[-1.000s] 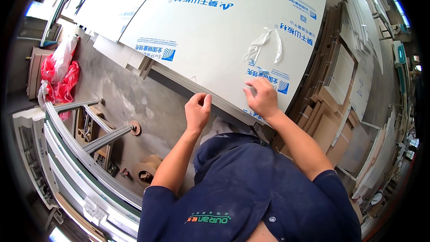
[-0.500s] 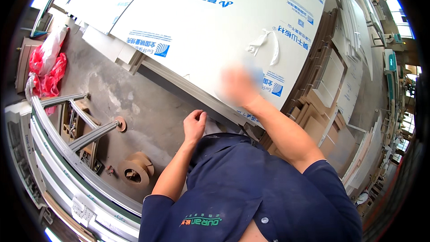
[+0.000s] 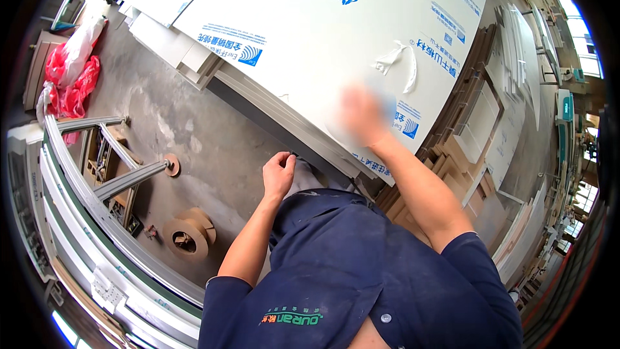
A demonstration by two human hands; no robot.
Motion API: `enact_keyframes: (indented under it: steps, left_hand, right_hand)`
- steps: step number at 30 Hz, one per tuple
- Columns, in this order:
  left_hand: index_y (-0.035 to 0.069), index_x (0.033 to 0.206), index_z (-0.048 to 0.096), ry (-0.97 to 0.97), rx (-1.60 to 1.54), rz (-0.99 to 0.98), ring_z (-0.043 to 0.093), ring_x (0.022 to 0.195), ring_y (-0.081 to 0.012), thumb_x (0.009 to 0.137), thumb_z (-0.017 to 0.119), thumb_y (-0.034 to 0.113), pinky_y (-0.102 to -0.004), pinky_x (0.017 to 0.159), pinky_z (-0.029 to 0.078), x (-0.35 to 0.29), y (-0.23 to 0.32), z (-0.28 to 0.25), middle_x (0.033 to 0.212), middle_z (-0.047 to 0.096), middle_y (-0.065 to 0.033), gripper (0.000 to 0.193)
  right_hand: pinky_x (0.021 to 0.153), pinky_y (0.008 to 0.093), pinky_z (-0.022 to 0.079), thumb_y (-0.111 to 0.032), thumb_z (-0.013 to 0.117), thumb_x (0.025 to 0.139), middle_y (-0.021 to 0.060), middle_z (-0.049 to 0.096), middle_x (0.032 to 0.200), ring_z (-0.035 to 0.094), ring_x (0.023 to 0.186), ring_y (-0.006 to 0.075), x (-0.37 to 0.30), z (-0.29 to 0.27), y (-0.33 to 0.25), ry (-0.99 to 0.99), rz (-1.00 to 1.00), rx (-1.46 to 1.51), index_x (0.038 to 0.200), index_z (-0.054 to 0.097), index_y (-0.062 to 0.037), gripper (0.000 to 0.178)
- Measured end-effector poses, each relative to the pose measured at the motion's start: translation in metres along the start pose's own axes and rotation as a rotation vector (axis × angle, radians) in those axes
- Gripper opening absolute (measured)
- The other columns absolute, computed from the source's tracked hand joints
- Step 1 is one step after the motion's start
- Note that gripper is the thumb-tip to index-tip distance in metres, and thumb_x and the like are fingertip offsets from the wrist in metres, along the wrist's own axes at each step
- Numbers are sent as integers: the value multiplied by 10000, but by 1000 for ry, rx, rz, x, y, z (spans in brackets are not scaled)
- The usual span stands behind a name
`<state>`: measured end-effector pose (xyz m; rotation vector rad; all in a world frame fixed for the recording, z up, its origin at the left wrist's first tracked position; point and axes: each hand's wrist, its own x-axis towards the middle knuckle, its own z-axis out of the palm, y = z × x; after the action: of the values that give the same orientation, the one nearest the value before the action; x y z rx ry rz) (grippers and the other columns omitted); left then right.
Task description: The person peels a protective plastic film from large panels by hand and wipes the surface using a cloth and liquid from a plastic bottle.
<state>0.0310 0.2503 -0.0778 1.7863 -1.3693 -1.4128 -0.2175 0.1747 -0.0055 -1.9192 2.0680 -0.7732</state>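
Right hand (image 3: 365, 113) observed above the white panel (image 3: 310, 45), right of centre in the frame; it is blurred, so the state of its grip cannot be told, nor whether the panel is touched. The panel, covered with blue-printed film, is laid as the top sheet of a stack (image 3: 258, 95) and fills the upper middle of the frame. A torn, curled white strip (image 3: 411, 76) is seen on the panel, just above and right of the right hand.

Left hand (image 3: 279, 173) is held near the frame's centre, just below the stack's near edge and apart from the panel. Its fingers are curled in, thumb laid against them; whether anything small is pinched there cannot be told.

Containers: red and white plastic bags (image 3: 81, 90) are bunched at the upper left; their contents are hidden. A brown spool (image 3: 169, 236) is laid on its side on the grey floor (image 3: 174, 113), lower left; some brown material is seen within its dark core. Behind the bars of a metal frame (image 3: 119, 182), at left, a wooden box (image 3: 84, 153) is partly covered; small items are visible inside, too small to be identified. Brown boards (image 3: 445, 168) are stacked at right of centre.
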Motion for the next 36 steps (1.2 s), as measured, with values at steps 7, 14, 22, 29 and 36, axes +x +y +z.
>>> enact_keyframes:
  steps: [7,14,22,29,36]
  left_hand:
    - [-21,1012,712,0,56,-25,706,782,-229,896,677,239,-339,756,545,-13,-15,-4,875,735,-162,287]
    - [-24,1012,708,28,35,11,674,766,-163,895,683,226,-304,749,534,-8,-9,-3,843,727,-115,277]
    - [-20,1011,708,19,49,28,673,751,-184,894,684,220,-317,738,535,-12,-7,0,844,723,-126,268]
    - [-22,1011,707,24,39,25,661,734,-164,894,686,215,-309,724,531,-16,-3,3,827,722,-114,266]
    - [-22,992,704,72,74,45,690,769,-251,886,679,195,-350,744,541,-18,4,-8,883,715,-157,243]
  right_hand:
    - [648,433,527,-165,624,811,106,683,766,671,711,326,6,-9,-13,-123,-10,-42,818,622,-95,70]
    - [648,447,527,-160,618,814,113,680,781,667,699,336,5,-2,-3,-54,-165,-125,816,629,-97,65]
    - [705,438,552,-176,601,791,152,700,784,691,765,346,34,-33,-31,-411,-139,-270,795,696,-76,138]
    - [665,447,538,-185,602,751,139,675,712,668,695,348,45,-27,-26,-506,-79,-137,727,647,-89,109]
    - [578,396,516,-176,639,729,93,633,639,640,597,299,34,-18,-12,-271,-238,-26,646,567,-109,130]
